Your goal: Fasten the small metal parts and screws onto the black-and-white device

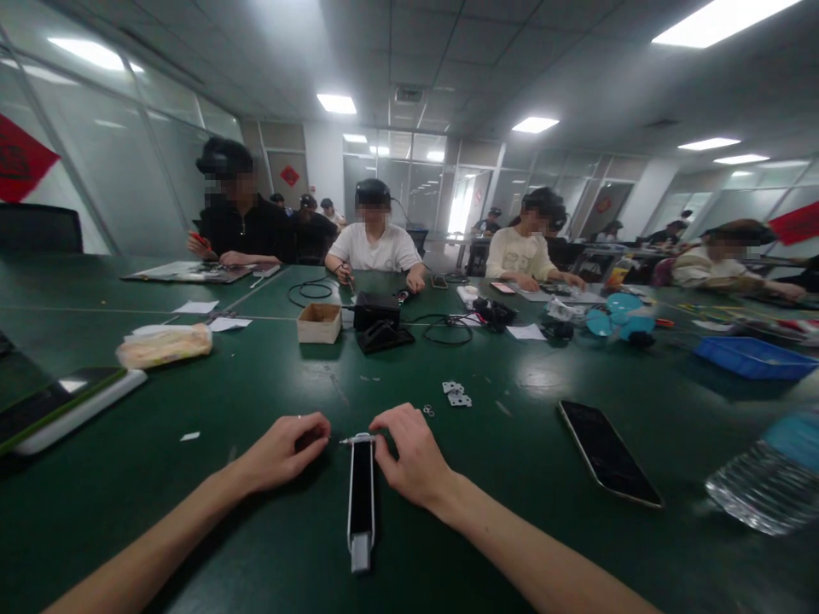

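Note:
A long narrow device (362, 495) with a white frame, a black face and a grey end block lies on the table in front of me. Across its far end runs a thin metal pin (347, 441) that sticks out to the left. The thumb and index finger of my right hand (413, 452) close around the pin's right end, beside the frame. My left hand (291, 450) rests just left of the pin, fingers curled, with a small gap between thumb and index tips and nothing visible in them. Beyond my right hand are small metal rings (428, 410) and flat white plates (456, 393).
A phone (611, 452) and a water bottle (771, 469) are on the right, a blue tray (755, 356) behind them. Ahead stand a small open box (319, 324) and a black device (377, 314) with cables. A tablet (57, 405) lies left. Several people work across the table.

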{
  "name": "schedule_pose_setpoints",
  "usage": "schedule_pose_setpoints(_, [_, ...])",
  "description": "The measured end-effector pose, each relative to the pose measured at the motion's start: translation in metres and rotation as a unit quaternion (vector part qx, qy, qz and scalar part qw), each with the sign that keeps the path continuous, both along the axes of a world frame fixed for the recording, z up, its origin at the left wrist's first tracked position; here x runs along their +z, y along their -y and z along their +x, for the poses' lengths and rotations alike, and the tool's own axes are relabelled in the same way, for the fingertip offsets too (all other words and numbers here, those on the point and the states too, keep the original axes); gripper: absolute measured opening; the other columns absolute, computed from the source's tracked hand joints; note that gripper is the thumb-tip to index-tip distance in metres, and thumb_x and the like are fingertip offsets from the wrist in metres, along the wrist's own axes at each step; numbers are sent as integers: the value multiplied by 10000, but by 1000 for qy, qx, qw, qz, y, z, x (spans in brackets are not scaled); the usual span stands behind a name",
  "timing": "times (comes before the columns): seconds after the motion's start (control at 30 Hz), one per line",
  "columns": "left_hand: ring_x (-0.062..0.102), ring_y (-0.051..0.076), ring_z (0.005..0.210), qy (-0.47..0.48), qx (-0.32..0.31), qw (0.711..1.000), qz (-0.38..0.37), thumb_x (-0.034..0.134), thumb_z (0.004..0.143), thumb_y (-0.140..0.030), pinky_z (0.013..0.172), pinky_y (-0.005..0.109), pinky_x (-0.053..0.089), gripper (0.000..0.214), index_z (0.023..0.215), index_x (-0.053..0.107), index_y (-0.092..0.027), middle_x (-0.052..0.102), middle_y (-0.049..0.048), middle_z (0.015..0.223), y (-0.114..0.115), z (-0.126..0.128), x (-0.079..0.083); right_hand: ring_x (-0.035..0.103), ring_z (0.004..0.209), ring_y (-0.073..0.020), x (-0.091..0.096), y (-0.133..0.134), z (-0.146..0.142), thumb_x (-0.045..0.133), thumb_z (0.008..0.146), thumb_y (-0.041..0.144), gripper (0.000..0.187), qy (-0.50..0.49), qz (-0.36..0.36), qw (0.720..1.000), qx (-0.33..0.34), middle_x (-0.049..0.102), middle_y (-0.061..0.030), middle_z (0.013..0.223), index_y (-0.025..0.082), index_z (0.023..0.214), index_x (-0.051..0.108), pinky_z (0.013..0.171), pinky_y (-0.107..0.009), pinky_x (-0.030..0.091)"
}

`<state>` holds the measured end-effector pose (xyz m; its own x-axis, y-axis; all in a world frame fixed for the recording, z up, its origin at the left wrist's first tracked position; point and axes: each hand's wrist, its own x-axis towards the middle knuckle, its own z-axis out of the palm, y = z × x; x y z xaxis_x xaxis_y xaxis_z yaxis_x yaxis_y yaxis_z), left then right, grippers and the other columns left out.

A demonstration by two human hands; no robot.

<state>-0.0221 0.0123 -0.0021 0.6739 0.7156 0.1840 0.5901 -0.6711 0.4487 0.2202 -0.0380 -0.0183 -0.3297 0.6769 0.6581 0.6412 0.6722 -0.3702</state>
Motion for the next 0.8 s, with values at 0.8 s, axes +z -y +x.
schedule_pose_setpoints(0.8, [582,160,797,25,-33,998,-42,414,930,-262,734,275,451,187,926,584,-185,645,28,882,-1,11,-4,528,887,-200,5,-1,8,528,884,135,134,115,-125,985,-38,650,-74,918,139,929,655,785,-361,433])
